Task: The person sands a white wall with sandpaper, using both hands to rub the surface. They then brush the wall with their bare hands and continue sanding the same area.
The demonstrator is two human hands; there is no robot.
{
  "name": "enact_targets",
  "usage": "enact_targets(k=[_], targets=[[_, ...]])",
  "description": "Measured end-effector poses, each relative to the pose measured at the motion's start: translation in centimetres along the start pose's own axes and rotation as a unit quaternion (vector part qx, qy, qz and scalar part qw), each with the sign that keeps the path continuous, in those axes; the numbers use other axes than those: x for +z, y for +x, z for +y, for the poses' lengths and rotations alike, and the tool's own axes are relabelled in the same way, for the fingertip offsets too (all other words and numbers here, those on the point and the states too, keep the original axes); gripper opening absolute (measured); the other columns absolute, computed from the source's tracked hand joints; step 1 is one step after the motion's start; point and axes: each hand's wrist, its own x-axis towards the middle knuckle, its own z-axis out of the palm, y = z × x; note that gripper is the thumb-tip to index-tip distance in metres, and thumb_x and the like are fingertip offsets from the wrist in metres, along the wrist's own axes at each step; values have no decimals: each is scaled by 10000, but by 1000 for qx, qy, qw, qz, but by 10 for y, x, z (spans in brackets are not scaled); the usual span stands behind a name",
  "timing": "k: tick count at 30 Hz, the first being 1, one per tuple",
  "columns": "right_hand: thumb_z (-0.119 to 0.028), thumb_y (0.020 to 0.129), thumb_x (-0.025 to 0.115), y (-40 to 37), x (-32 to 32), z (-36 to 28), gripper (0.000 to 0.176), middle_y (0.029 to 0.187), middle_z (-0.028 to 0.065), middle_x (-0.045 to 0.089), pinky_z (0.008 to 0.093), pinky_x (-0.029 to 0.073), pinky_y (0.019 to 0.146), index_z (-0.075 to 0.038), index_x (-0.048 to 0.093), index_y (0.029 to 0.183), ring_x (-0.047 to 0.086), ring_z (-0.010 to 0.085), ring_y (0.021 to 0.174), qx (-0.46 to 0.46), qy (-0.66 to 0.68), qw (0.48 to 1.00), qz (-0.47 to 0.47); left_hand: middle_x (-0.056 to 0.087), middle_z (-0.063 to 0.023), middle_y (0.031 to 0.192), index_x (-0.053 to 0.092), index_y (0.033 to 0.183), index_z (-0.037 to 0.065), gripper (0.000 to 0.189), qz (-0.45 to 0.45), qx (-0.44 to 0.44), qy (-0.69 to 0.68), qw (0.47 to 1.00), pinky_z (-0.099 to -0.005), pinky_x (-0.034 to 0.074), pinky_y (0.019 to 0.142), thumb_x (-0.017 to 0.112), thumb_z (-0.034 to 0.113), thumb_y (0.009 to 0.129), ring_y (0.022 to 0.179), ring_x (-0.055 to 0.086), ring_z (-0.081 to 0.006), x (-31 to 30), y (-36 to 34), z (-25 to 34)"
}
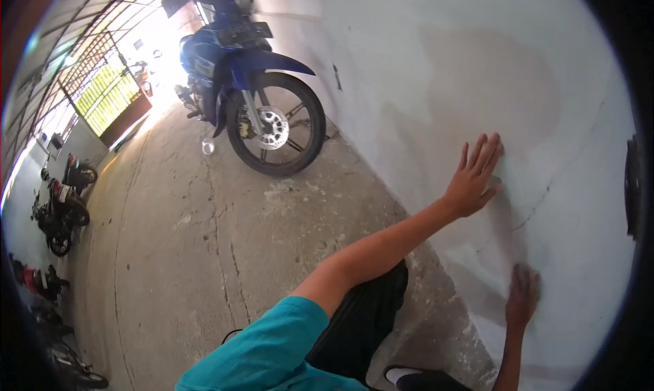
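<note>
White painted wall [579, 84] beside a grey concrete floor [170, 248]

The wall stands upright at right, its long axis running forward toward the blue motorcycle [235, 74]. A thin dark crack [547, 189] and dull greyish patches mark its surface. The left hand [475, 176] lies against it, grip wide, fingers spread; the right hand [523, 297], lower, has straight fingers close together. A small clear vessel [208, 146] stands on the floor, contents indistinct.

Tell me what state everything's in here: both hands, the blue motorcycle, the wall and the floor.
Left hand: open, apparently against the wall
Right hand: open, somewhat blurred, near the wall
Blue motorcycle: upright
Wall: cracked
Floor: cracked
</note>
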Motion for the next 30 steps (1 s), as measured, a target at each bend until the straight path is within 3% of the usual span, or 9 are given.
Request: enact_targets(k=[3, 8, 9, 13, 16, 17, 20, 27, 30], targets=[[-133, 853, 470, -37, 22, 21, 408, 1331, -12, 452, 402, 314, 1044, -163, 504, 1259, 391, 239, 1246, -97, 64, 993, -26, 8, -129, 1501, 79, 1434, 53, 812, -5, 7, 8, 1000, -524, 61, 1094, 582, 254, 829, 1379, 1, -342, -5, -6, -7], [-134, 831, 503, -90, 2, 75, 368, 1284, 11, 496, 412, 312, 1052, -130, 548, 1196, 412, 266, 1220, -14, 124, 987, -99, 19, -123, 1502, 87, 1439, 85, 816, -30, 4, 0, 1000, -521, 84, 1094, 599, 214, 818, 1377, 10, -347, -4, -8, -23], [-166, 831, 526, -107, 10, 90, 410, 1303, 25, 477, 426, 301, 1056, -157, 516, 1240, 407, 288, 1220, 23, 16, 992, -120, 32, -134, 1499, 101, 1438, 87, 805, -28, 7, 6, 1000, -516, 88, 1095, 599, 212, 818, 1375, 14, -356, -1, -7, -25], [-153, 850, 551, -121, 12, 128, 468, 1323, 57, 448, 462, 290, 1055, -196, 449, 1305, 405, 306, 1210, -8, -159, 986, 59, 78, -217, 1475, 153, 1414, 14, 760, -3, 29, -7, 1000, -503, 88, 1096, 594, 223, 831, 1363, 12, -401, 29, -7, -36], [-195, 773, 634, -81, -17, 119, 419, 1298, 66, 460, 519, 313, 992, -219, 570, 1186, 389, 318, 1204, 28, -115, 966, 231, 45, -233, 1474, 127, 1410, -17, 774, 15, 29, -41, 999, -463, 80, 1104, 596, 234, 848, 1368, 0, -383, 36, -6, -36], [-198, 777, 599, -60, -29, 110, 412, 1307, 130, 408, 590, 277, 983, -178, 559, 1187, 393, 396, 1138, 35, -112, 954, 274, 129, -249, 1452, 213, 1381, -19, 716, 35, 54, -36, 997, -505, 94, 1091, 607, 215, 831, 1353, 59, -417, 32, -3, -32], [-305, 827, 552, -2, -34, 74, 421, 1419, 64, 347, 565, 253, 991, -314, 523, 1247, 305, 396, 1254, 150, -105, 915, 358, 52, -200, 1485, 136, 1420, 27, 748, 28, 21, -36, 999, -509, 105, 1087, 581, 241, 859, 1366, 30, -392, 30, 5, -24], [-169, 810, 564, 30, -42, 12, 615, 1441, -68, 303, 375, 417, 911, -338, 355, 1364, 372, 237, 1264, 41, -40, 963, 263, 26, -157, 1498, 87, 1439, 82, 739, 10, 21, 8, 1000, -516, 97, 1088, 544, 249, 883, 1375, 14, -364, 19, -1, -15], [-63, 820, 520, 18, -15, 1, 682, 1445, -99, 278, 307, 441, 923, -327, 272, 1398, 364, 160, 1269, -65, 90, 987, 118, 34, -141, 1501, 86, 1442, 103, 744, 19, 22, 12, 1000, -519, 97, 1089, 549, 249, 879, 1379, 22, -346, 18, -2, -12]])
